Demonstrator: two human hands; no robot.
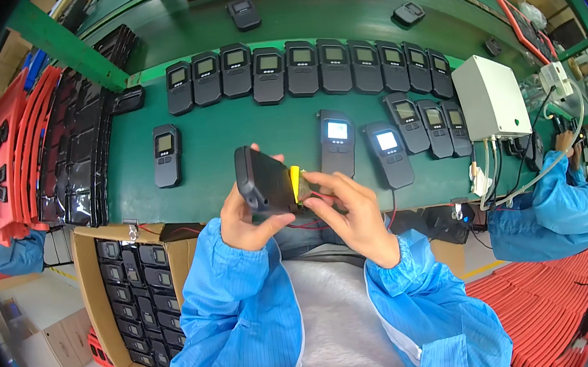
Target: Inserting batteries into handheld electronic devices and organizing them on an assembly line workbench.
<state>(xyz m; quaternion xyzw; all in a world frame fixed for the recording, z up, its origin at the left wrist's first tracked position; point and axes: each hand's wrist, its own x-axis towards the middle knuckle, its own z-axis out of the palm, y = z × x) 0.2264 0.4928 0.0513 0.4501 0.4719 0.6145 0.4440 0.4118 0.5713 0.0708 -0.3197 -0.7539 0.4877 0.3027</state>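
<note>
My left hand (242, 222) is wrapped round a black handheld device (262, 180), held tilted on edge above the near side of the bench. Pinched by my right hand (352, 214) is a small yellow part (295, 182), set against the device's side; a darker bit at the fingertips is too small to make out. A red wire (311, 225) runs by the right fingers and below the device. Just beyond my hands lie two similar devices with lit screens, one upright (337, 139) and one slightly tilted (387, 151).
A row of black devices (302, 70) spans the green bench (214, 149), with a single one (167, 154) at left. A white box with cables (491, 99) stands at right. Packed devices fill a carton (91, 279) at lower left. Red trays (546, 300) and a co-worker's sleeve (554, 208) are at right.
</note>
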